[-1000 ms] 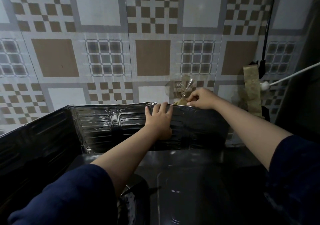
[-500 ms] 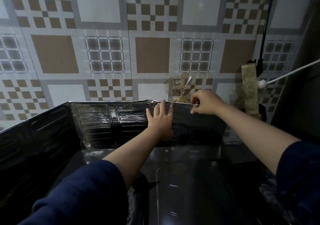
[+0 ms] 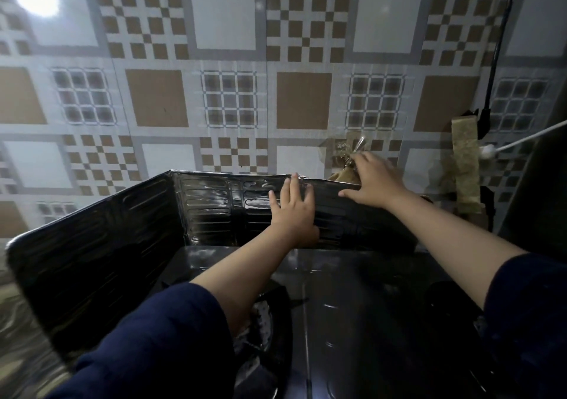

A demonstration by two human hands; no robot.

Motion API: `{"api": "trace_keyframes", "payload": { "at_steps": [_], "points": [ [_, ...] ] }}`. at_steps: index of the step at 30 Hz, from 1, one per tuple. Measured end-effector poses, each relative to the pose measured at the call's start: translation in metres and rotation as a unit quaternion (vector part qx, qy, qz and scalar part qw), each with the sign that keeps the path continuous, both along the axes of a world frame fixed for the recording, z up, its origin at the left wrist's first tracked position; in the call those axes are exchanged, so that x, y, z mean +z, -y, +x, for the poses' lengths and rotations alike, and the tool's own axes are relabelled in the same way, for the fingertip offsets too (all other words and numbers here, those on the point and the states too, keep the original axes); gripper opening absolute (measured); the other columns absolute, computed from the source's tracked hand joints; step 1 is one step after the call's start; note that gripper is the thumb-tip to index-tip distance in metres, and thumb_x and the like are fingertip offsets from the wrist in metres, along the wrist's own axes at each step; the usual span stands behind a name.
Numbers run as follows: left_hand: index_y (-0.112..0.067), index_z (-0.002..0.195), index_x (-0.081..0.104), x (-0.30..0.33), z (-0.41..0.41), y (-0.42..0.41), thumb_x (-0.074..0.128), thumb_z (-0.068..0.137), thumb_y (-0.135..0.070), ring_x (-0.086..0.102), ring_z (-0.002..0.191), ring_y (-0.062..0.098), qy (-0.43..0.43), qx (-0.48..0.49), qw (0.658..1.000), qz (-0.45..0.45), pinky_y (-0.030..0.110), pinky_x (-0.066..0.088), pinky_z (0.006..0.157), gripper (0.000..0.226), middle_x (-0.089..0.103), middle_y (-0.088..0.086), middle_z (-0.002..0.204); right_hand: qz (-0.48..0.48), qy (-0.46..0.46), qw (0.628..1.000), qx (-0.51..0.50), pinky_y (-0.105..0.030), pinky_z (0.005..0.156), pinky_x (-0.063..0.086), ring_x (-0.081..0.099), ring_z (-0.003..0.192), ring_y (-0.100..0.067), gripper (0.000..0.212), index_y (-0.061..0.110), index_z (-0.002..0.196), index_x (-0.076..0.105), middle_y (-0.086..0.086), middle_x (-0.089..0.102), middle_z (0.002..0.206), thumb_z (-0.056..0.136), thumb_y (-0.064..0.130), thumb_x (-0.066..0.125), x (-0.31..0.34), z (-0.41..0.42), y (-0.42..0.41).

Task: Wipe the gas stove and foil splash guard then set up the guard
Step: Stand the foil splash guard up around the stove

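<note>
The dark foil splash guard (image 3: 211,208) stands upright around the black glass gas stove (image 3: 362,300), with a left wing and a back panel against the tiled wall. My left hand (image 3: 293,211) presses flat on the back panel, fingers straight. Further right, my right hand (image 3: 372,184) lies over the panel's top edge with fingers spread, its fingertips blurred near a crumpled brown wad (image 3: 345,173) behind the guard. A burner (image 3: 260,328) shows partly under my left forearm.
The patterned tile wall (image 3: 230,61) rises right behind the guard. A strip of yellowed tape (image 3: 464,159) hangs on the wall at right, beside a black cable (image 3: 497,55) and a white cord (image 3: 527,136). A dark surface stands at the far right.
My right hand has opened from a pinch on the panel's top edge to spread fingers and shifted slightly right. My left hand stays flat on the panel. The camera tilted up.
</note>
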State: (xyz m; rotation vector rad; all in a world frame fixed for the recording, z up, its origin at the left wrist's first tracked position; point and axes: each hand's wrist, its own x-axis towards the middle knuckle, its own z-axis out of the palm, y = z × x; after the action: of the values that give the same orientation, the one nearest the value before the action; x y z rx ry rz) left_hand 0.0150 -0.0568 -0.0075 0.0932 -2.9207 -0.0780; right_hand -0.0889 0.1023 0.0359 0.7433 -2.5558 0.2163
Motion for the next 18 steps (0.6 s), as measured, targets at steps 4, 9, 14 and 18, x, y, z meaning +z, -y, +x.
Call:
{"api": "trace_keyframes", "payload": {
  "at_steps": [4, 9, 14, 18],
  "points": [
    [-0.012, 0.153, -0.002, 0.014, 0.042, 0.025, 0.058, 0.086, -0.033, -0.020, 0.144, 0.036, -0.018, 0.042, 0.999, 0.024, 0.060, -0.006, 0.112, 0.093, -0.024, 0.020, 0.156, 0.021, -0.021, 0.999, 0.026, -0.047, 0.115, 0.023, 0.034, 0.137, -0.030, 0.087, 0.010, 0.144, 0.033, -0.009, 0.036, 0.149, 0.077, 0.053, 0.069, 0.012, 0.032, 0.034],
    [-0.014, 0.153, -0.001, 0.026, 0.101, 0.074, 0.057, 0.086, -0.033, -0.022, 0.144, 0.035, -0.054, 0.109, 0.992, 0.037, 0.062, -0.009, 0.111, 0.091, -0.022, 0.018, 0.156, 0.043, -0.015, 0.996, 0.076, -0.047, 0.114, 0.024, 0.036, 0.134, -0.028, 0.078, 0.009, 0.142, 0.034, -0.009, 0.038, 0.146, 0.082, 0.049, 0.065, 0.014, 0.074, 0.096],
    [-0.012, 0.151, 0.006, 0.020, 0.174, 0.148, 0.057, 0.084, -0.028, -0.020, 0.144, 0.036, -0.124, 0.217, 0.967, 0.048, 0.066, -0.008, 0.109, 0.086, -0.020, 0.020, 0.156, 0.032, -0.010, 0.989, 0.142, -0.048, 0.114, 0.024, 0.035, 0.136, -0.028, 0.073, 0.010, 0.143, 0.035, -0.009, 0.038, 0.148, 0.084, 0.042, 0.064, 0.011, 0.126, 0.179],
    [-0.007, 0.150, 0.002, 0.010, 0.226, 0.209, 0.063, 0.082, -0.027, -0.016, 0.145, 0.037, -0.164, 0.309, 0.932, 0.095, 0.066, 0.003, 0.111, 0.094, -0.016, 0.022, 0.156, 0.034, 0.028, 0.981, 0.187, -0.047, 0.103, 0.039, 0.043, 0.128, -0.033, 0.067, 0.012, 0.141, 0.037, -0.012, 0.043, 0.141, 0.085, 0.038, 0.063, 0.007, 0.163, 0.245]
  ]
}}
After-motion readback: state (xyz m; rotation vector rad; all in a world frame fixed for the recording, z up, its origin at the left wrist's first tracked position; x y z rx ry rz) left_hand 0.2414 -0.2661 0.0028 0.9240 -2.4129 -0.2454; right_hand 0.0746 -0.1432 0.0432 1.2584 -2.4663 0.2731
